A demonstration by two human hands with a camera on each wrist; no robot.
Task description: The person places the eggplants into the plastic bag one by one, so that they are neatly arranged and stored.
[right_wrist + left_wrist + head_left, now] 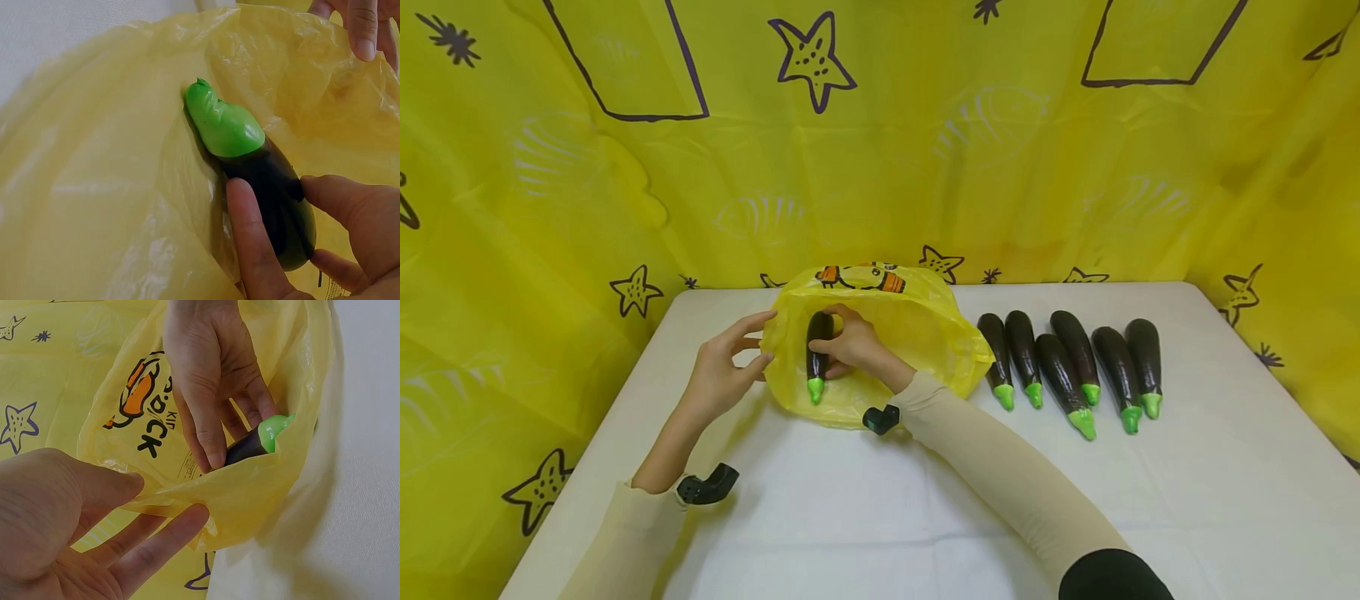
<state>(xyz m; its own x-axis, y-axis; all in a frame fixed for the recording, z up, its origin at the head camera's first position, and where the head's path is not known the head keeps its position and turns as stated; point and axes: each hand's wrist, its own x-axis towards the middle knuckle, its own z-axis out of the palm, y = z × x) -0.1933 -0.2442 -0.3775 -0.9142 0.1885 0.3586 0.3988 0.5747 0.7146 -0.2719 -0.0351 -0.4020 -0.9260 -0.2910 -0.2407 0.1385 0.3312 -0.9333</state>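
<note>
A yellow plastic bag (pixel 917 333) lies on the table with its mouth facing me and dark printing on its upper side. My left hand (pixel 724 371) is at the bag's left edge; in the left wrist view its thumb and fingers hold the rim. Inside the mouth, my right hand (pixel 857 340) grips a dark eggplant (pixel 275 200) between thumb and fingers. Its green stem end (pixel 225 122) points toward me, against the bag's yellow film. Several more eggplants (pixel 1060 371) lie to the right of the bag, green ends toward me.
A white cloth (pixel 850 517) covers the table. Behind and at both sides hangs a yellow curtain (pixel 887 167) with star and fish drawings. Small black devices (pixel 707 485) are strapped at both wrists. The bag's right corner reaches close to the nearest loose eggplant.
</note>
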